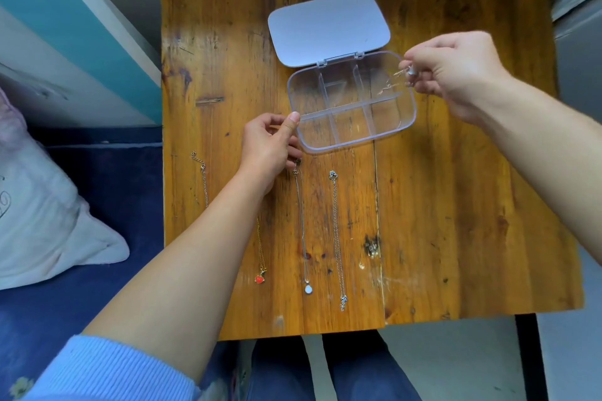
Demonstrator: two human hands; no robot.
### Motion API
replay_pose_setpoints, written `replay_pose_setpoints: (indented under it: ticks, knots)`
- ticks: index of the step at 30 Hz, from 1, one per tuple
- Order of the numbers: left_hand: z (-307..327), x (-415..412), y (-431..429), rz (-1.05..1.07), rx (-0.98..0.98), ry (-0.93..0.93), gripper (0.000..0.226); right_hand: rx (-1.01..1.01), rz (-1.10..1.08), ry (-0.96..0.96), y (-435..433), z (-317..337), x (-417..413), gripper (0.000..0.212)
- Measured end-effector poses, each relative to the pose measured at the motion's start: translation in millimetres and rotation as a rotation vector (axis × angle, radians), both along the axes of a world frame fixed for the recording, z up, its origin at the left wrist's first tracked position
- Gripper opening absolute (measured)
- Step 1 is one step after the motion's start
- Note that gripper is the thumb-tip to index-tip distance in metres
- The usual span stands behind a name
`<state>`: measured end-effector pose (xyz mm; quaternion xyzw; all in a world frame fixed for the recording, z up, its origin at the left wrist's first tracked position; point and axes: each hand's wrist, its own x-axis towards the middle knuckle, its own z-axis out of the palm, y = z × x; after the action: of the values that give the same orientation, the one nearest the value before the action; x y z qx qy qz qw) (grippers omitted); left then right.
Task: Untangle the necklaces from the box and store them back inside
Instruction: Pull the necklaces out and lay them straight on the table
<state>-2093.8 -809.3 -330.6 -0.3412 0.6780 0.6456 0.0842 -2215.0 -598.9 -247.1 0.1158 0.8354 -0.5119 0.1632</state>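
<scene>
A clear plastic box point(408, 127) with several compartments lies open on the wooden table point(456, 221), its grey lid point(327, 28) flat behind it. My right hand point(456, 75) pinches a thin necklace point(391, 85) that dangles over the box's far right compartment. My left hand point(270, 146) grips the box's left edge, thumb on the rim. Several necklaces lie stretched out in front: one chain point(203, 179) at the left, one with a red heart pendant point(259, 278), one with a white pendant point(308, 289), one with a silver pendant point(342, 299).
A pale pillow point(42, 221) rests on a blue surface point(104, 179) left of the table. A teal and white panel point(81, 26) stands at the far left. My legs point(342, 371) show under the table's near edge.
</scene>
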Motion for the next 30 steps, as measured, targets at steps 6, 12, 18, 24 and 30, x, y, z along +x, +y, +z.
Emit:
replay_pose_setpoints:
  ticks: [6,12,18,24,30]
  knots:
    - [9,0,6,0.017,-0.081,0.003,0.02,-0.416,-0.311,-0.344,36,-8,30,0.018]
    - [18,-2,10,0.03,-0.277,0.007,0.017,-0.315,-0.444,-0.213,66,-28,70,0.021]
    - [37,9,35,-0.013,-0.635,0.168,0.012,-0.221,-0.438,-0.127,87,-48,98,0.029]
    - [37,22,98,-0.336,-0.651,0.32,0.009,-0.073,-0.35,-0.069,121,-65,133,0.034]
    - [17,19,149,-0.675,-0.704,0.255,0.014,0.34,-0.26,0.06,175,-65,157,0.026]
